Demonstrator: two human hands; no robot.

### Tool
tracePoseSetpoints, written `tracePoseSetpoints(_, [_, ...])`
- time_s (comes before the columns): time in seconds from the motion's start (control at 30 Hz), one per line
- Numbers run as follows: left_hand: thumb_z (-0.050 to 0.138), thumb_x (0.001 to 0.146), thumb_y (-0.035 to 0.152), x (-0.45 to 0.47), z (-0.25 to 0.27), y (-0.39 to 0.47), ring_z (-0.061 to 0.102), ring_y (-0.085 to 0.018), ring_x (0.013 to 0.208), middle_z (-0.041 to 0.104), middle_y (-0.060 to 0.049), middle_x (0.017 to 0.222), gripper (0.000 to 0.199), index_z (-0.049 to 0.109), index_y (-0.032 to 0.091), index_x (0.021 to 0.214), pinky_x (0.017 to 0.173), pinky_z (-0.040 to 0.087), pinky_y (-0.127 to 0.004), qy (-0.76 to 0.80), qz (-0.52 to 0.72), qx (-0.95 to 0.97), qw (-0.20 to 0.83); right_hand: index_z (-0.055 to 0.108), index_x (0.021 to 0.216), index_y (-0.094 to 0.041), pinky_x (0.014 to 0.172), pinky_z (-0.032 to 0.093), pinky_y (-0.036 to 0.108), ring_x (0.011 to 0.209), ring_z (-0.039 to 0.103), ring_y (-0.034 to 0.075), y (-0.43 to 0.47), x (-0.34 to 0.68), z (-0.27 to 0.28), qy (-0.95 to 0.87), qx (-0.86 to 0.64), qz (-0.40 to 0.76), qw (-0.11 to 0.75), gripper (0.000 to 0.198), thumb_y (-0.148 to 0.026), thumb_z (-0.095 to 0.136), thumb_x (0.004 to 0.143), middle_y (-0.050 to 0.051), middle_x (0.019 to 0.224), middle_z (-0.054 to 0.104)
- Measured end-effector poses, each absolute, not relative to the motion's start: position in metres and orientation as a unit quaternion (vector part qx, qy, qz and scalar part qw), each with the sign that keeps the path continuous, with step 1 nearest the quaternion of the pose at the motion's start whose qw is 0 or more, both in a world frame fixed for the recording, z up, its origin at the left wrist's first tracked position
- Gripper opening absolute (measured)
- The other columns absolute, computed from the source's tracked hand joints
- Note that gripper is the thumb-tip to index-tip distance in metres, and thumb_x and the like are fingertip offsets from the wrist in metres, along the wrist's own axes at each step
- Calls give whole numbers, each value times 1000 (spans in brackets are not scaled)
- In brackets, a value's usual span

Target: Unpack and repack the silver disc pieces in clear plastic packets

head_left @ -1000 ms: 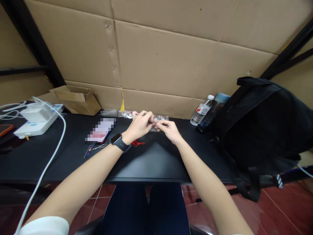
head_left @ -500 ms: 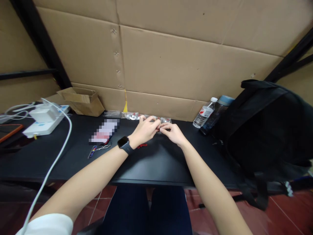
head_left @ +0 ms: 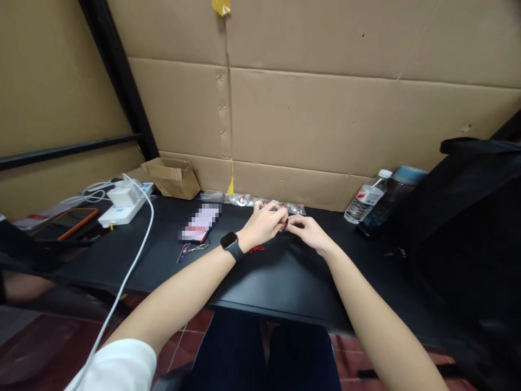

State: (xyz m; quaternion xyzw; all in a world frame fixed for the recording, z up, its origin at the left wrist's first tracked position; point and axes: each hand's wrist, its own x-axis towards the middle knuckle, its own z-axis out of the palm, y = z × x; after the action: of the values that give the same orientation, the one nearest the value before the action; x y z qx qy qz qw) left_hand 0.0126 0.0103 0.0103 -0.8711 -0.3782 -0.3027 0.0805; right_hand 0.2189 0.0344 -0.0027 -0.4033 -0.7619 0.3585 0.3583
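My left hand [head_left: 266, 221], with a black watch [head_left: 230, 243] on its wrist, is closed on a small red and dark round piece [head_left: 284, 224] just above the black table [head_left: 280, 282]. From the other side my right hand [head_left: 308, 232] pinches at the same piece with thumb and forefinger. Fingers hide most of it, so its kind does not show. Below my left hand a red cord [head_left: 256, 249] lies on the table. Behind both hands runs a row of small clear packets [head_left: 244, 200] with silvery and red contents.
To the left lie a phone [head_left: 201, 222] with a keychain [head_left: 198, 247], an open cardboard box [head_left: 177, 178] and a white power strip [head_left: 127, 209]. A white cable [head_left: 138, 252] crosses the left side. Right stand a water bottle [head_left: 365, 198], a blue-lidded bottle [head_left: 401, 187] and a black backpack [head_left: 468, 233].
The view has turned left, so everything sits further right in the picture. My hands stay together at the small piece, which now shows a little more between the fingers.
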Motion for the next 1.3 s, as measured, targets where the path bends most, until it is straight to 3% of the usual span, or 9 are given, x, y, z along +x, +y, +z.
tracePoseSetpoints(0.27, [56, 95, 16, 13, 10, 11, 56, -24, 119, 72, -6, 108, 19, 58, 22, 114, 95, 29, -41, -372, -312, -873, 40, 72, 71, -18, 91, 46, 35, 94, 63, 22, 39, 220, -7, -738, -402, 381, 384, 19, -35, 66, 78, 6, 100, 71])
tracePoseSetpoints(0.5, [79, 79, 35, 7, 14, 12, 49, -30, 129, 59, -8, 141, 60, 55, 28, 133, 99, 33, -43, -354, -297, -887, 13, 72, 68, -19, 102, 42, 40, 103, 64, 26, 40, 221, -5, -730, -417, 354, 410, 18, -36, 68, 74, 8, 104, 71])
tracePoseSetpoints(0.73, [78, 77, 40, 12, 9, 15, 55, -29, 121, 70, -5, 122, 47, 62, 27, 120, 100, 32, -43, -386, -305, -870, -35, 71, 65, -20, 108, 38, 42, 108, 64, 27, 40, 217, -7, -739, -417, 342, 405, 16, -33, 67, 73, 8, 110, 69])
tracePoseSetpoints(1.0, [80, 71, 42, 7, 14, 18, 58, -28, 113, 75, -2, 111, 46, 67, 26, 112, 103, 32, -44, -428, -345, -834, -54, 67, 64, -20, 85, 48, 37, 98, 64, 24, 40, 217, -4, -734, -407, 278, 468, 15, -32, 63, 73, 9, 110, 65])
tracePoseSetpoints(1.13, [81, 74, 45, -5, 13, 27, 58, -28, 115, 74, -3, 114, 47, 68, 26, 115, 103, 37, -42, -398, -319, -855, -92, 68, 65, -19, 74, 48, 34, 84, 63, 20, 41, 221, -5, -754, -410, 251, 447, 16, -32, 64, 73, 9, 112, 64])
tracePoseSetpoints(1.23, [80, 76, 41, -19, 11, 36, 59, -28, 115, 72, -4, 121, 46, 69, 27, 118, 101, 40, -40, -362, -254, -892, -90, 67, 64, -20, 79, 48, 35, 94, 63, 22, 39, 224, -4, -791, -412, 204, 403, 11, -27, 66, 72, 8, 112, 64])
tracePoseSetpoints(1.3, [73, 81, 30, -30, 11, 42, 63, -26, 106, 74, -4, 109, 25, 74, 25, 105, 99, 41, -38, -373, -219, -898, -76, 66, 62, -20, 89, 47, 38, 104, 62, 24, 38, 229, -1, -818, -408, 158, 373, 8, -20, 68, 70, 7, 112, 65])
